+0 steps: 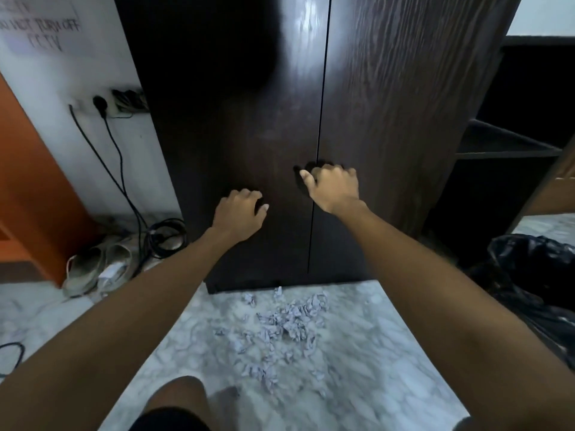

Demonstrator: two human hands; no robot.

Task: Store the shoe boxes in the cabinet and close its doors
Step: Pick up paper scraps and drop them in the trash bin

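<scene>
Two dark woodgrain cabinet (pixel 389 88) doors shut; narrow centre seam

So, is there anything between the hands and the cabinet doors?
Nothing visible. The left hand is at the left door and the right hand curls around a dark handle at the seam with the right door. The crumpled paper lies on the floor below.

The cabinet (pixel 311 119) is standing straight ahead with both doors meeting at a central seam, the left hand (pixel 239 213) lying against the left door and the right hand (pixel 334 188) sitting at the seam, slightly higher. Scraps of crumpled paper (pixel 286 325) are lying on the floor (pixel 373 353) before the cabinet's base. Shoes (pixel 96 270) and coiled cables (pixel 165 237) are lying to its left below a wall socket (pixel 102 104), while open shelving (pixel 504 144) is standing to its right with a bag (pixel 535 290) in front.
</scene>
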